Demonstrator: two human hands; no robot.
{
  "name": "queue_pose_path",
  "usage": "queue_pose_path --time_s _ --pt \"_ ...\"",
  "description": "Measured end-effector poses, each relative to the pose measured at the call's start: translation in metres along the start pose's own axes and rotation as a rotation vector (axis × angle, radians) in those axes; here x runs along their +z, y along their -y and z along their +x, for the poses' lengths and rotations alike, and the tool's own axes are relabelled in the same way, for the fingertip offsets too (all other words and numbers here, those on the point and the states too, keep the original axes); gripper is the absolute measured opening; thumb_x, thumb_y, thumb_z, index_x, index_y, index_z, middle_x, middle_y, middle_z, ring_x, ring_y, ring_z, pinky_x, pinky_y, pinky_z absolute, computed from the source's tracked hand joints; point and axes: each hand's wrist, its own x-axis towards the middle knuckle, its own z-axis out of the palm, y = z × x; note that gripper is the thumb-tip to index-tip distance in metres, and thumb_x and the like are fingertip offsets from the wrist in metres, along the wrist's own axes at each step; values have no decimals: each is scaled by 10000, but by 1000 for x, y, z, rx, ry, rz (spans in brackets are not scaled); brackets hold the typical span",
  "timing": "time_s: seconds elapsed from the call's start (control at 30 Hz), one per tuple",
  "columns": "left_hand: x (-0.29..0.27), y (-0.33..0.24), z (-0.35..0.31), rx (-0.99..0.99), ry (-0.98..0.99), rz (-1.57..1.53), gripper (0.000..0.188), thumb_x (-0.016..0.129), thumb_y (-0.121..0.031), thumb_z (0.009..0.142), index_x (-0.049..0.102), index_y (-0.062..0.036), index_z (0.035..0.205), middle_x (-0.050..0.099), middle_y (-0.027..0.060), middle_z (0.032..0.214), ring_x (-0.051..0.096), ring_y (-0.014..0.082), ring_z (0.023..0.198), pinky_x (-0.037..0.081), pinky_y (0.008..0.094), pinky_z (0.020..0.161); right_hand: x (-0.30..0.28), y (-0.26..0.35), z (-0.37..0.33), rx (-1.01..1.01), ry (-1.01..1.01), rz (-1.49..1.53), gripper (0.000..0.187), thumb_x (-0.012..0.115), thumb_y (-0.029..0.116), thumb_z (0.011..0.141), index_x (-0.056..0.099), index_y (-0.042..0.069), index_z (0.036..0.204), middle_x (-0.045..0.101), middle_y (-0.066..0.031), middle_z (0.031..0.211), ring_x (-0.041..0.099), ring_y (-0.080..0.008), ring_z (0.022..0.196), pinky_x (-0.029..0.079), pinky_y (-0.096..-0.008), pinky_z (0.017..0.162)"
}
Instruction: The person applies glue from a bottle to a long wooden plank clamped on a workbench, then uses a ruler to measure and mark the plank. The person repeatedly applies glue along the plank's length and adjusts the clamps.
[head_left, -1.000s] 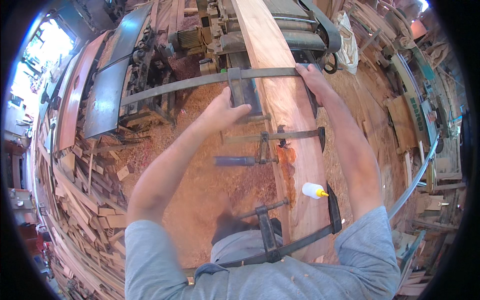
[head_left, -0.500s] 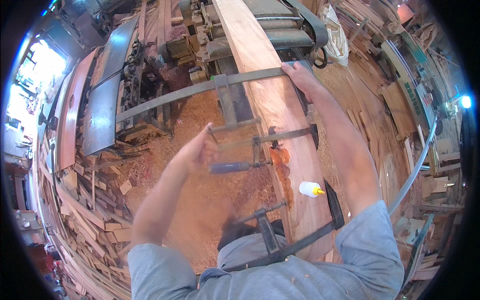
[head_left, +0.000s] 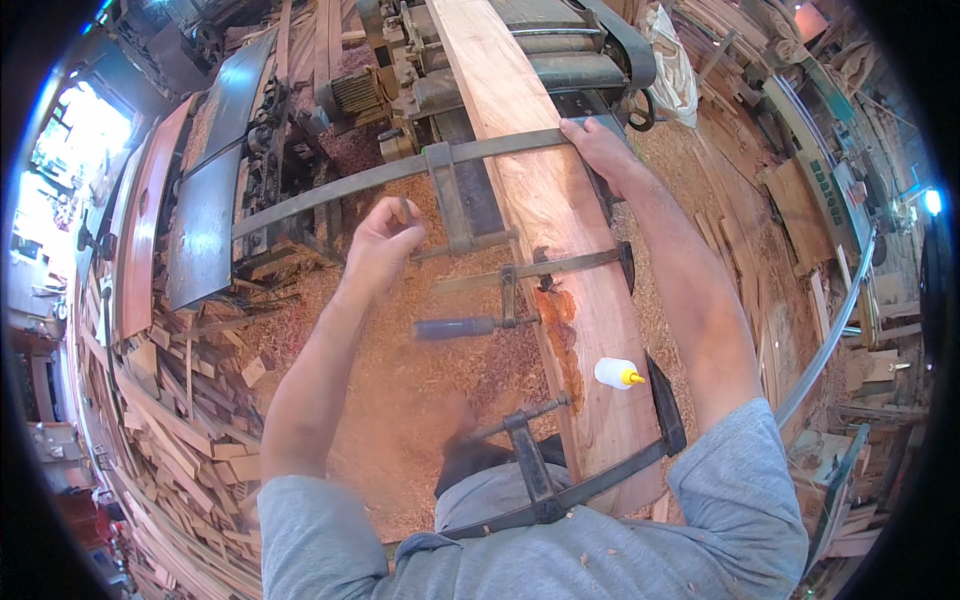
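A long pale wooden board point(head_left: 592, 300) runs away from me, with an orange-brown smear point(head_left: 558, 330) along its left edge. Across its far part lies a long steel bar clamp point(head_left: 350, 186). My right hand point(head_left: 603, 155) grips this clamp's end at the board's right edge. At the clamp's screw end, left of the board, my left hand point(head_left: 385, 245) has its fingers curled around the small turning handle, partly hidden. Nearer me sit a clamp with a blue handle point(head_left: 455, 328) and a dark clamp point(head_left: 535, 460). A white glue bottle point(head_left: 614, 373) with a yellow tip lies on the board.
The board's far end rests over a machine with rollers point(head_left: 560, 70). Flat metal machine tables point(head_left: 207, 225) stand at the left. Wood offcuts point(head_left: 175, 425) are heaped at the lower left, and planks point(head_left: 745, 235) lie at the right. Sawdust point(head_left: 350, 420) covers the floor.
My left hand has moved up and slightly left, its fingers curling more around the screw handle. My right hand stays at the clamp's end.
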Motion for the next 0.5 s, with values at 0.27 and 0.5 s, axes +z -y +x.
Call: queue_pose_path --time_s 0.27,0.5 --pt "37 -60 -12 -103 -21 -403 137 540 -179 1014 577 -59 959 564 2 864 513 133 831 439 305 812 -2 -16 6 -17 -150 -15 847 517 488 1009 216 -100 1539 328 -284 1575 337 -360 1465 303 -417 1178" --pt "46 -32 -29 286 43 -530 608 259 -404 1103 465 -95 622 399 40 591 380 215 703 363 385 783 3 -11 2 -10 -179 -13 904 551 505 983 187 -100 1548 299 -303 1582 319 -373 1475 314 -426 1173"
